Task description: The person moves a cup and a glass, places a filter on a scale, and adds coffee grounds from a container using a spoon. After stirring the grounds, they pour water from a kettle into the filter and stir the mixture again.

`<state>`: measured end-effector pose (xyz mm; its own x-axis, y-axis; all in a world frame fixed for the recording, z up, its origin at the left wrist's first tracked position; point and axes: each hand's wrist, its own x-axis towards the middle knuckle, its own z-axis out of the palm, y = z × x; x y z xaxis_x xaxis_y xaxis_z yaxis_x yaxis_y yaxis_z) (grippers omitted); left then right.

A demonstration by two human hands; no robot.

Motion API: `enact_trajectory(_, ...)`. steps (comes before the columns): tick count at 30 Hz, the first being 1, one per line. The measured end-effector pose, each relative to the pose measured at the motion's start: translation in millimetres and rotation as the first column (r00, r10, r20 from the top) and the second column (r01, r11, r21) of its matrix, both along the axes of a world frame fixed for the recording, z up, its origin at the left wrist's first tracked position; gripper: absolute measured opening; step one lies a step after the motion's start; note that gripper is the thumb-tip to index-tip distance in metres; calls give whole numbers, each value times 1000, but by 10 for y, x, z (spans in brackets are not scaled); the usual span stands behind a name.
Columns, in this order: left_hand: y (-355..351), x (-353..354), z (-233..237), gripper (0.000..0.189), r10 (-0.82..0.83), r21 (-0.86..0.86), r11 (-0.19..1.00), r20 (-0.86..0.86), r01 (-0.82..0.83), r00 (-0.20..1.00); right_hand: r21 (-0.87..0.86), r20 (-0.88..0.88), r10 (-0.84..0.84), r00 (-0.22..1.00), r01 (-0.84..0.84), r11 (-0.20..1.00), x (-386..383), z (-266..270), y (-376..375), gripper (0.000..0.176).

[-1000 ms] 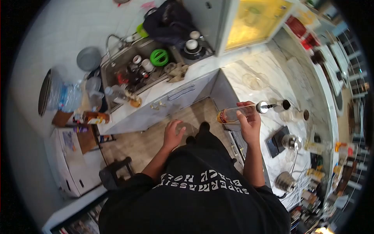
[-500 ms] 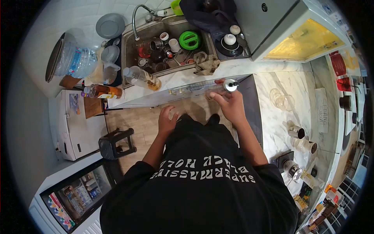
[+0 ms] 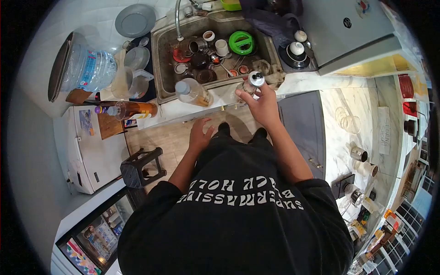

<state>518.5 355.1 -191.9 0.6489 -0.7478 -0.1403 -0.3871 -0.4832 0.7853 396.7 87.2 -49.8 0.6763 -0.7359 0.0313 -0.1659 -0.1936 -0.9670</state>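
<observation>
My right hand (image 3: 261, 103) is closed around a clear glass bottle (image 3: 248, 88) with a silver top and black spout, held at the counter's front edge below the sink (image 3: 162, 68). My left hand (image 3: 200, 134) hangs over the floor with its fingers apart and holds nothing. Nearest to it on the counter (image 3: 224, 94) is a plastic bottle (image 3: 195, 93) with a pale cap and some amber liquid. A second bottle of amber liquid (image 3: 133, 110) lies further left. In the sink are several cups, a metal pot (image 3: 197, 45) and a green round item (image 3: 241, 43).
A large water bottle (image 3: 91, 71) and grey plates (image 3: 135, 21) are at the left. A black stool (image 3: 142, 168) stands on the floor. Glasses (image 3: 347, 120) and metal cups (image 3: 358, 154) are on the marble counter (image 3: 339, 101) at the right.
My right hand has carried the glass bottle up and left, closer to the sink's front edge. The view has shifted, and I am nearer the sink. My left hand remains empty.
</observation>
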Motion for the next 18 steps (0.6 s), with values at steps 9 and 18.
enact_trajectory(9, 485, 580, -386, 47, -78, 91, 992, -69, 84, 995, -174, -69, -51, 996, 38, 984, 512, 9, 252, 53)
enact_trajectory(18, 592, 890, -236, 51, -75, 252, 959, -213, 129, 974, -141, -80, -142, 987, 130, 981, 627, -25, 368, 50)
